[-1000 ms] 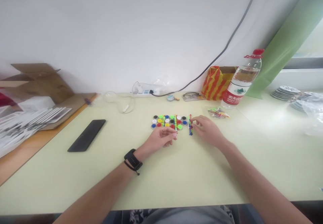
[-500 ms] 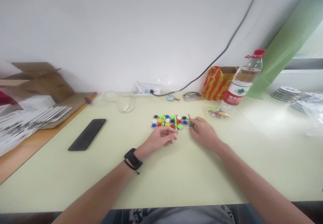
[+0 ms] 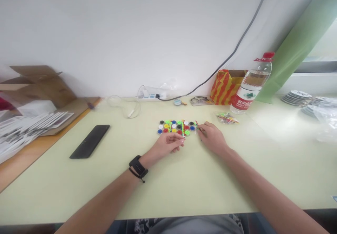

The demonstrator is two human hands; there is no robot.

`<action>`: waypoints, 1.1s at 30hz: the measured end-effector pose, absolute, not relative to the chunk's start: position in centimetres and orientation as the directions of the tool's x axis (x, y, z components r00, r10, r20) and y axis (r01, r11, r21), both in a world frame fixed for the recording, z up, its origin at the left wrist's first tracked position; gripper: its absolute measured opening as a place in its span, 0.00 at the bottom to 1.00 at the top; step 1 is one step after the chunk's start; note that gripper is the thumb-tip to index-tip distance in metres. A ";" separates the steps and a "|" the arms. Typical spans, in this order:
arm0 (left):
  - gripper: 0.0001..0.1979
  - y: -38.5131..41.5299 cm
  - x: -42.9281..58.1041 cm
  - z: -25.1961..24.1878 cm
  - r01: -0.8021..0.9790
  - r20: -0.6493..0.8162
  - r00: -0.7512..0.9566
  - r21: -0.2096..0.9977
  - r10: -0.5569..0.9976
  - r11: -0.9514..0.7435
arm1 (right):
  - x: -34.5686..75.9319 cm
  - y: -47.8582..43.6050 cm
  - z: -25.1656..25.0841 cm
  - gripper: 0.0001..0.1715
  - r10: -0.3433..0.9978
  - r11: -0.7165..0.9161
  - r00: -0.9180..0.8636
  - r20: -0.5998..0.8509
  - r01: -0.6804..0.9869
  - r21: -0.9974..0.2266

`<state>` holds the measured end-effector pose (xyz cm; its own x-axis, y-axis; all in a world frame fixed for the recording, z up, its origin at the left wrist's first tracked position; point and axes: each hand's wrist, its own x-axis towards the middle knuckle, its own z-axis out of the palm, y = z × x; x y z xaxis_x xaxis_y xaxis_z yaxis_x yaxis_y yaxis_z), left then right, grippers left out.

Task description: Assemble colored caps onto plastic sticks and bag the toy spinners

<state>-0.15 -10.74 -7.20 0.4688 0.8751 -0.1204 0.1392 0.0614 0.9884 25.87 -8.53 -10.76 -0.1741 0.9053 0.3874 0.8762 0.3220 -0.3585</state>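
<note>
Rows of small round discs in several colours point(image 3: 174, 126) lie on the table, with thin coloured plastic sticks point(image 3: 183, 125) between some of them. My left hand point(image 3: 171, 143) rests at the near edge of the discs, fingers curled and thumb against the index finger; whatever it may pinch is too small to make out. At the right end of the rows, my right hand point(image 3: 212, 135) is closed with its fingertips on thin red and green plastic sticks point(image 3: 197, 125). Its palm side is hidden.
A clear packet of coloured sticks point(image 3: 228, 117) lies right of the discs, near a water bottle point(image 3: 250, 86) and a striped bag point(image 3: 223, 88). A black phone-like slab point(image 3: 90, 141) lies left. Behind are a power strip point(image 3: 150, 97) and glasses point(image 3: 198, 99); stacked discs point(image 3: 296, 98) stand far right.
The fingers of my right hand have shifted slightly at the coloured sticks, covering more of them. My left hand keeps its place. The whole view has moved a little.
</note>
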 end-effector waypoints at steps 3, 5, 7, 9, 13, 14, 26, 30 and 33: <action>0.20 -10.7 -0.1 -7.2 0.144 -0.124 0.469 0.988 0.875 0.063 | 25.9 -8.4 -10.9 0.09 0.900 0.333 -0.161 0.405 0.854 -0.401; 0.20 -10.7 -0.1 -7.2 0.145 -0.124 0.468 0.987 0.875 0.062 | 25.9 -8.4 -10.9 0.09 0.899 0.340 -0.156 0.409 0.838 -0.427; 0.20 -10.7 -0.1 -7.2 0.144 -0.119 0.468 0.988 0.876 0.057 | 25.9 -8.4 -10.8 0.08 0.901 0.338 -0.148 0.408 0.829 -0.445; 0.21 -10.8 -0.2 -7.2 0.141 -0.113 0.468 0.989 0.876 0.052 | 26.0 -8.4 -10.8 0.07 0.903 0.326 -0.132 0.409 0.830 -0.453; 0.21 -10.8 -0.2 -7.2 0.138 -0.115 0.470 0.989 0.875 0.056 | 26.2 -8.3 -11.0 0.07 0.912 0.307 -0.122 0.392 0.837 -0.453; 0.21 -10.8 -0.2 -7.1 0.140 -0.117 0.470 0.988 0.875 0.057 | 26.3 -8.2 -11.0 0.07 0.915 0.302 -0.120 0.386 0.836 -0.457; 0.20 -10.7 -0.2 -7.4 0.129 -0.106 0.480 0.990 0.871 0.049 | 25.7 -8.4 -10.0 0.11 0.902 0.356 -0.056 0.428 0.658 -0.664; 0.20 -10.6 -0.2 -7.4 0.128 -0.104 0.481 0.991 0.871 0.048 | 25.3 -8.6 -9.9 0.10 0.908 0.377 -0.063 0.414 0.555 -0.741; 0.20 -10.7 -0.2 -7.2 0.127 -0.113 0.475 0.990 0.873 0.059 | 25.0 -9.0 -9.7 0.11 0.906 0.393 -0.084 0.415 0.531 -0.751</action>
<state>-0.19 -10.71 -7.21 0.4753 0.8725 -0.1130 0.1271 0.0590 0.9901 24.99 -8.98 -9.71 -0.0841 0.9059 0.4151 0.5305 0.3933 -0.7509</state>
